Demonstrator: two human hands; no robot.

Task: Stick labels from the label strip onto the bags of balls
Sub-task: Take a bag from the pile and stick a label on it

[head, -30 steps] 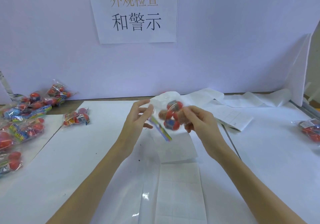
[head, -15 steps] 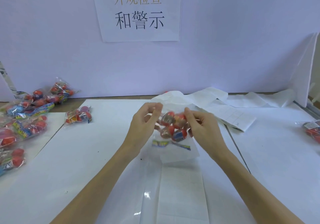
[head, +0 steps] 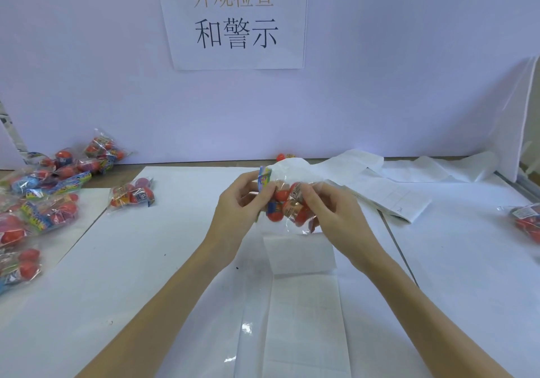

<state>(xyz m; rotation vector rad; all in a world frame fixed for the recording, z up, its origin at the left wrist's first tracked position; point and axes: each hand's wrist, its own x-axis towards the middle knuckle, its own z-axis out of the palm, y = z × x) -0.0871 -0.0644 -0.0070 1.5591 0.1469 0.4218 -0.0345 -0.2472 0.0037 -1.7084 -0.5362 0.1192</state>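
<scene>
Fingers of both hands pinch one bag of balls; left pile is cut off, too jumbled to count.

At frame centre the bag is clear, crinkly, glossy plastic around smooth red balls. The label strip at lower centre is matt white paper with a shiny backing edge. Matt white paper sheets cover the brown tabletop.

Bright, even light; soft focus, wide-angle bending at edges, faint shadows.
</scene>
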